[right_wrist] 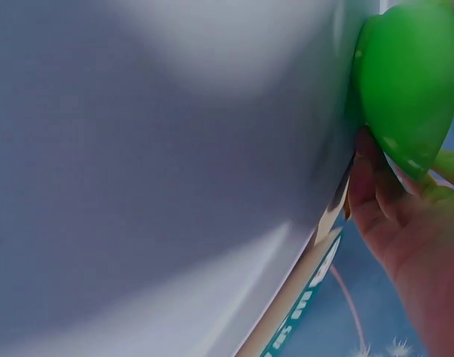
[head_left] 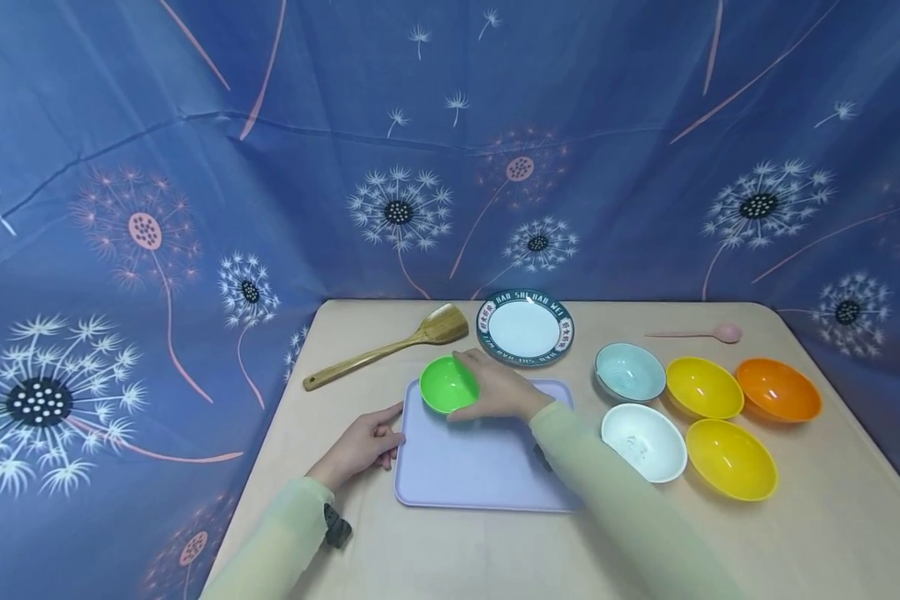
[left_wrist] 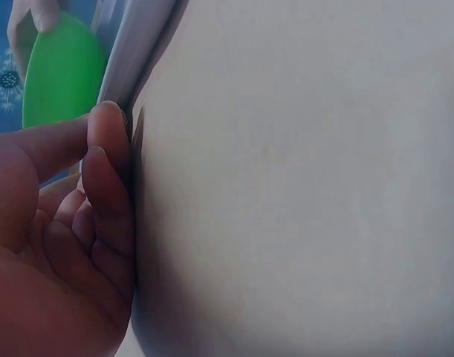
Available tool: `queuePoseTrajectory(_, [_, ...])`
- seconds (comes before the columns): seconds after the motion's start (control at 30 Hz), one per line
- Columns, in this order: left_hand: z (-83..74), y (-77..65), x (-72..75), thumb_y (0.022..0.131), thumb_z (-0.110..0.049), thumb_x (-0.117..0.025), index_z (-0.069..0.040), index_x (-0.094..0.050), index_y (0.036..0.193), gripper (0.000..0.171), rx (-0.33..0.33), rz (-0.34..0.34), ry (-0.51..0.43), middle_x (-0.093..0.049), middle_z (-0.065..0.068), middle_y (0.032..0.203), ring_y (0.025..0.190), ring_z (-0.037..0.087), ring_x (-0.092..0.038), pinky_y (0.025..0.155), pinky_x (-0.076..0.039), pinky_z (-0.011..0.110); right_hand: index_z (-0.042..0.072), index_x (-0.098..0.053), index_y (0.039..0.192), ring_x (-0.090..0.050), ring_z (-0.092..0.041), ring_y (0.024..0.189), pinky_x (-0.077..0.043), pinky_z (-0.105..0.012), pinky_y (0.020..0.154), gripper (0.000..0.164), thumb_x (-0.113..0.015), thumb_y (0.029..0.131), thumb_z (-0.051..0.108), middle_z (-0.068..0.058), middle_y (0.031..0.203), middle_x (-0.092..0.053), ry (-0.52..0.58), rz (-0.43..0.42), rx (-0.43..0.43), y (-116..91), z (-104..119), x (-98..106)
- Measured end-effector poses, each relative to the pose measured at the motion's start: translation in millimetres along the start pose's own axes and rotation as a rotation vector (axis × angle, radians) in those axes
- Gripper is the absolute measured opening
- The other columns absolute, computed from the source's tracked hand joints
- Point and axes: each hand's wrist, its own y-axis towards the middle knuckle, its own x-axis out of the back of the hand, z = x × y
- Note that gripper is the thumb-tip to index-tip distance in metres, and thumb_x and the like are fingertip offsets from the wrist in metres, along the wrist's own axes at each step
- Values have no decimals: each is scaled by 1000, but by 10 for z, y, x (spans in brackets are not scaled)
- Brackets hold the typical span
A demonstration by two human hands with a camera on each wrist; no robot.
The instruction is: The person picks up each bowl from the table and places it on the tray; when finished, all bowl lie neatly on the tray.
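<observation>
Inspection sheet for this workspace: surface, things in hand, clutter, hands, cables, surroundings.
Surface: beige table with rounded far corners.
Job's things: green bowl at the far left corner of the lilac tray.
Clutter: wooden spatula, patterned plate beyond the tray; pink spoon, light blue bowl, white bowl, two yellow bowls, orange bowl to the right.
Hands: right hand grips the green bowl; left hand touches the tray's left edge.
Cables: nothing seen.
Surroundings: blue patterned cloth behind and at the sides.
</observation>
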Motion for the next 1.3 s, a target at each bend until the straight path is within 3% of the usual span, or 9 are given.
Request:
queuePoseTrajectory(0.47, [13, 3, 9, 102, -8, -66, 0, -35, 161, 68, 1, 15, 18, -66, 8, 73, 56, 15, -62, 55, -53, 27, 7, -31, 164, -56, -33, 131, -47, -49, 106, 128, -89, 67, 68, -15, 156, -44, -27, 9, 12, 170, 291, -119])
queuePoseTrajectory(1.3, [13, 6, -8, 102, -9, -67, 4, -34, 159, 68, 20, 5, 15, -66, 6, 74, 58, 15, -63, 56, -54, 28, 14, -23, 167, -55, -31, 132, -49, -50, 103, 131, -86, 69, 72, -11, 161, -38, -33, 39, -15, 253, 377, -201])
